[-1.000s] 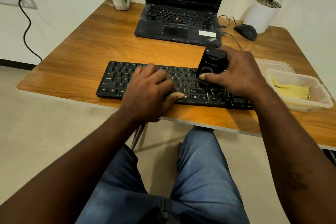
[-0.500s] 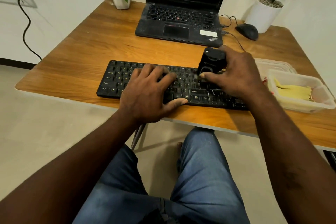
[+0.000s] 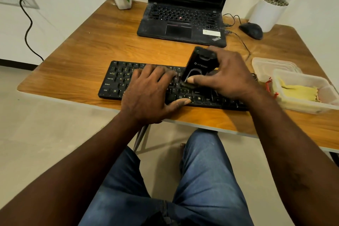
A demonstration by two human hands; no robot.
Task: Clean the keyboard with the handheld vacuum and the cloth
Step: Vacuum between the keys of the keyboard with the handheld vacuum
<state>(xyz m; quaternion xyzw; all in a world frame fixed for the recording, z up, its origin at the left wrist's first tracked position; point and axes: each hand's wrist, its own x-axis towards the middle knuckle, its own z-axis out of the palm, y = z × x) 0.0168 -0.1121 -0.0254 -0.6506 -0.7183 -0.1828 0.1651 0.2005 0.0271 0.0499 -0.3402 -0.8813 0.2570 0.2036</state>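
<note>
Vacuuming pass here: my right hand [image 3: 229,77] has its grip round the handheld vacuum [image 3: 199,64], nozzle on the keyboard [image 3: 117,79] by the worktop's front edge. My left hand [image 3: 148,93] lies flat on the keys, grip wide. Next I'd sweep slowly along the rows.

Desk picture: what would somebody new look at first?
First, the two hands in the middle: the right hand grips a black handheld vacuum tilted onto the black keyboard, while the left hand rests flat on its keys. Next, the yellow cloth in a clear tub on the right, and the open laptop behind.
</note>
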